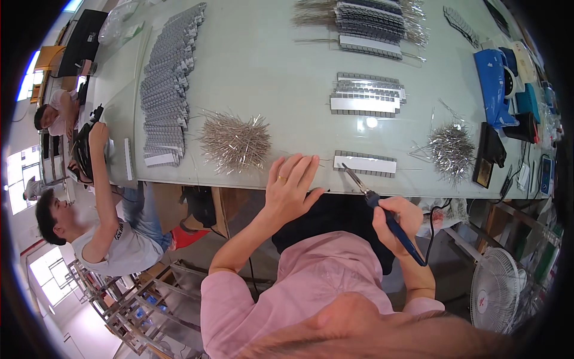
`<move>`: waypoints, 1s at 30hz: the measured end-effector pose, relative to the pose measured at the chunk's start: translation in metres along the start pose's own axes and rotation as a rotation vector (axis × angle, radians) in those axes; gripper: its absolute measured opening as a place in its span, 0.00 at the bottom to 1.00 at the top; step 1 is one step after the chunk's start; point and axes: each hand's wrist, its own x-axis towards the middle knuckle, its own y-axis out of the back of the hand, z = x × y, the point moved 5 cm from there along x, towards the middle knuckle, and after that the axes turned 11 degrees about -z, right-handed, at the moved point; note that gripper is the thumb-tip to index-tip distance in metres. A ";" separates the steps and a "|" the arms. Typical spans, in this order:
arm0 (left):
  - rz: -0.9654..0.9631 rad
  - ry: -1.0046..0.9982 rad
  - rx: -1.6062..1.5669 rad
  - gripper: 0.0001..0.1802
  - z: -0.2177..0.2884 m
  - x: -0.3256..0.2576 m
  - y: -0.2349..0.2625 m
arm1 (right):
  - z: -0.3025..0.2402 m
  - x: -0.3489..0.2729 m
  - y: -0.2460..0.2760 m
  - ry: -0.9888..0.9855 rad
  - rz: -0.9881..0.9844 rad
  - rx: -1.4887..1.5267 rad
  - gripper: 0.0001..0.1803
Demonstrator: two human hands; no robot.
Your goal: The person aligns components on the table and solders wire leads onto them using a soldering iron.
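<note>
At the near edge of the pale green workbench [269, 66], my right hand [397, 224] is wrapped tight around the blue handle of a soldering iron [382, 212], its metal tip resting on the left end of a white strip edged with small grey blocks [365, 164]. My left hand [290, 185] lies flat on the bench edge just left of that strip, fingers spread and holding nothing, a ring on one finger. Whether its fingertips touch the thin wire lying beside them is too fine to make out.

A loose heap of short metal pins [234, 142] sits just left of my left hand; a second, smaller heap [451, 149] lies to the right of the strip. More grey strips are stacked farther up the bench [366, 96], and a long row of them [167, 90] runs along the left side. The far stacks bend with the lens and are partly cut off at the top.

Blue tool cases [493, 81] crowd the right rim, their contents hidden. A white fan [496, 290] stands below the bench at right. Another person in a grey shirt [116, 236] reaches onto the bench's left end.
</note>
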 end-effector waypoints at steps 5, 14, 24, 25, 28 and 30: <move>0.004 -0.021 0.021 0.35 0.000 0.001 -0.001 | -0.001 0.015 -0.009 -0.038 -0.034 -0.022 0.07; 0.018 -0.020 0.036 0.34 -0.001 0.002 -0.002 | 0.000 0.024 -0.013 -0.065 -0.023 -0.028 0.10; 0.016 -0.033 0.008 0.37 -0.003 0.001 -0.003 | -0.003 0.030 -0.016 -0.046 -0.067 -0.074 0.11; 0.009 -0.030 0.008 0.36 -0.003 0.001 -0.004 | -0.004 0.031 -0.016 -0.041 -0.074 -0.082 0.11; 0.004 -0.021 0.010 0.35 -0.003 0.000 -0.004 | -0.015 0.038 -0.015 0.045 -0.121 -0.132 0.11; 0.008 -0.019 0.013 0.35 -0.003 -0.001 -0.004 | -0.019 0.040 -0.017 0.086 -0.136 -0.156 0.11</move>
